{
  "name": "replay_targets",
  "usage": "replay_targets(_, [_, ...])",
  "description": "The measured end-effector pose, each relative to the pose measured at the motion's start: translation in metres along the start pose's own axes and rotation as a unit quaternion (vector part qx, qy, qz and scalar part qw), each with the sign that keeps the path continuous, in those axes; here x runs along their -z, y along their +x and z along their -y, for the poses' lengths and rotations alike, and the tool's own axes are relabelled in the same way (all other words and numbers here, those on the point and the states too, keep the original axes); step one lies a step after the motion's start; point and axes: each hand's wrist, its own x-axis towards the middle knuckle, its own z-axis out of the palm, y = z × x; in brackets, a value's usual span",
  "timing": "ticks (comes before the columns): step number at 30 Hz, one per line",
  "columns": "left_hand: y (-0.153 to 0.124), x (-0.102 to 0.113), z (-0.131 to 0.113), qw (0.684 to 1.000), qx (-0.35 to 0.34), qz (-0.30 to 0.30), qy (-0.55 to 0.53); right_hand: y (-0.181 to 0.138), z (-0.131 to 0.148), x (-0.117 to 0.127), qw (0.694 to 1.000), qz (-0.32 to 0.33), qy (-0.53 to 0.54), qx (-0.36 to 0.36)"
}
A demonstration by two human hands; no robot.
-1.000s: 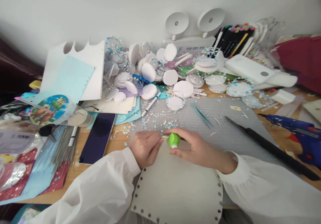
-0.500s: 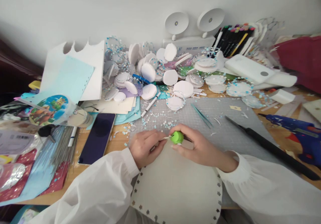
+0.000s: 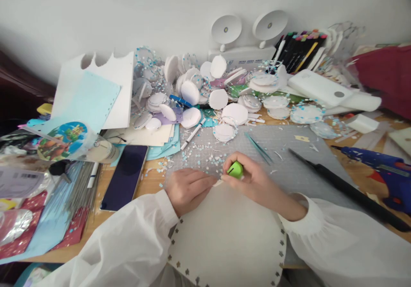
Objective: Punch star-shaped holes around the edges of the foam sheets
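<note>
Lower centre: left hand (image 3: 189,190) grasps cream sheet (image 3: 224,233) by its upper edge — right hand (image 3: 255,176), fingers clasped round green punch (image 3: 236,169) — 1 phone (image 3: 125,177) at left

The left hand (image 3: 191,190) holds the cream sheet (image 3: 226,231) at its far edge, where the right hand (image 3: 253,179) grips a green punch (image 3: 236,170); tweezers (image 3: 252,141) lie beyond the sheet.

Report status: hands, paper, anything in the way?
Left hand gripping paper at far edge. Right hand holding green punch. Flower-shaped holes along paper's sides. Tweezers beyond, on mat, apparently not in the way.
</note>
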Motion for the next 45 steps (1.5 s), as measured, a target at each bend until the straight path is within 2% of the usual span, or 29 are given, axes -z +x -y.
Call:
replay_targets(7, [0.001, 0.000, 0.001, 1.000, -0.018, 0.003, 0.001, 0.000, 0.000, -0.002, 0.997, 0.007, -0.070, 0.011])
replay_targets(12, [0.001, 0.000, 0.000, 1.000, -0.016, 0.001, 0.002, 0.004, -0.002, -0.003, 0.997, -0.066, -0.032, 0.034])
replay_targets(16, [0.003, 0.001, -0.001, 1.000, -0.015, 0.008, 0.009, 0.008, -0.004, -0.001, 0.989, -0.125, -0.064, 0.034])
replay_targets(21, [0.002, 0.001, -0.002, 1.000, 0.000, 0.019, 0.004, 0.008, -0.008, 0.001, 0.984, -0.121, -0.121, 0.044])
replay_targets(27, [0.002, 0.001, -0.004, 0.999, 0.026, 0.025, -0.010, 0.009, -0.010, 0.001, 0.981, -0.140, -0.130, 0.042])
replay_targets(31, [0.003, 0.001, -0.006, 0.997, 0.065, 0.016, -0.038, 0.008, -0.006, 0.002, 0.984, -0.112, -0.136, 0.022])
replay_targets(34, [0.004, 0.002, -0.008, 0.991, 0.110, 0.006, -0.082, 0.005, -0.004, 0.004, 0.993, -0.093, -0.071, 0.019])
replay_targets(37, [0.005, 0.004, -0.008, 0.970, 0.214, 0.003, -0.118, 0.001, -0.003, 0.006, 0.998, -0.048, 0.010, 0.046])
replay_targets(39, [0.006, 0.005, -0.008, 0.948, 0.284, 0.007, -0.142, -0.002, -0.003, 0.007, 0.997, -0.017, 0.026, 0.064])
replay_targets(42, [0.007, 0.006, -0.007, 0.924, 0.338, 0.014, -0.180, -0.003, -0.003, 0.007, 0.997, -0.002, -0.001, 0.077])
replay_targets(45, [0.007, 0.006, -0.006, 0.917, 0.350, 0.015, -0.193, -0.001, -0.004, 0.007, 0.994, -0.014, -0.073, 0.083])
